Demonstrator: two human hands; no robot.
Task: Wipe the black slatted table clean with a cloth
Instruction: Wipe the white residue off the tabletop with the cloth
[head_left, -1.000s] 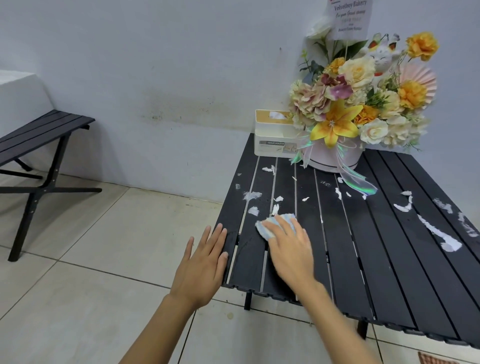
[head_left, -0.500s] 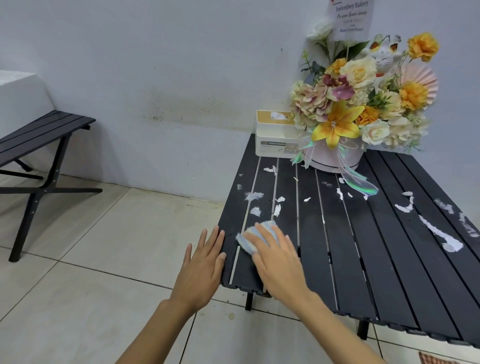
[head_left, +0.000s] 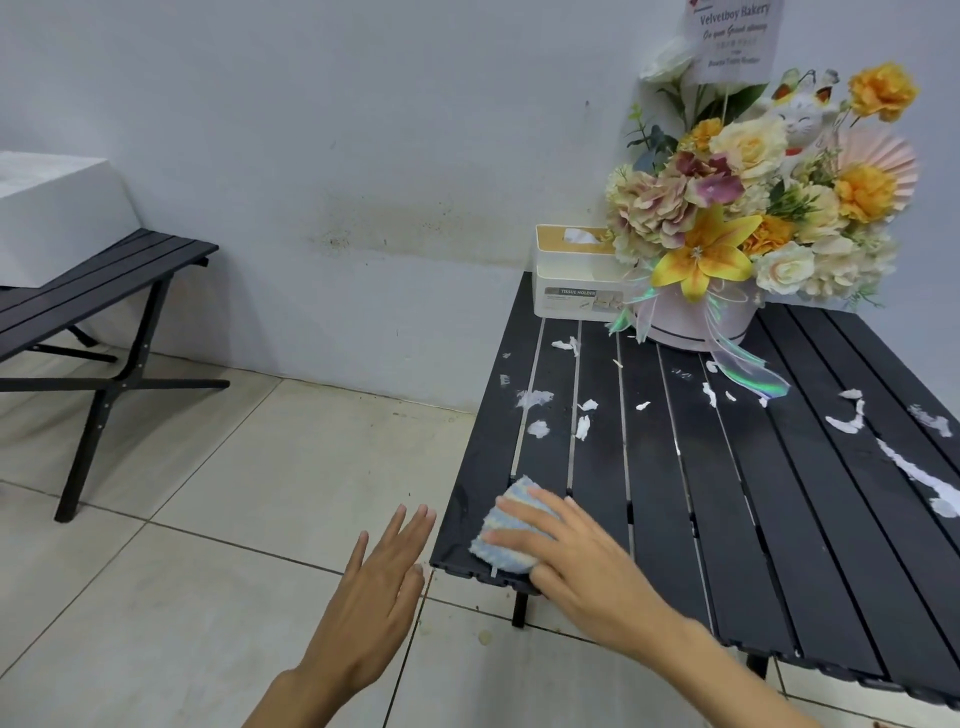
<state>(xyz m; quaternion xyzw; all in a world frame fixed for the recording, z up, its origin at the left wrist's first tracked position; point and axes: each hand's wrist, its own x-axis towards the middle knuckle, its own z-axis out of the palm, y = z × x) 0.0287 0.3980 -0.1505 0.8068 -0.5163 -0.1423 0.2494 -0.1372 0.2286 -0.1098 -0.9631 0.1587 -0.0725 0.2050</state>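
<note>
Against a pale wall, the black slatted table (head_left: 727, 519) is strewn with white paper scraps (head_left: 537, 428). At its near left corner the striped cloth (head_left: 506, 525) is pressed flat under the right hand (head_left: 582, 561), whose fingers are spread. The scraps lie beyond it, along the slats. The left hand (head_left: 379, 587) is held empty and flat just off the edge. A tissue is seen in the tissue holder (head_left: 571, 280).

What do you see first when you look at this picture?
The big bouquet of yellow, orange and cream flowers at the far end of the black slatted table catches the eye first. Next come the white scraps scattered over the dark slats. At the near left corner, the right hand presses a pale blue cloth flat, while the left hand is held open just off the edge.
</note>
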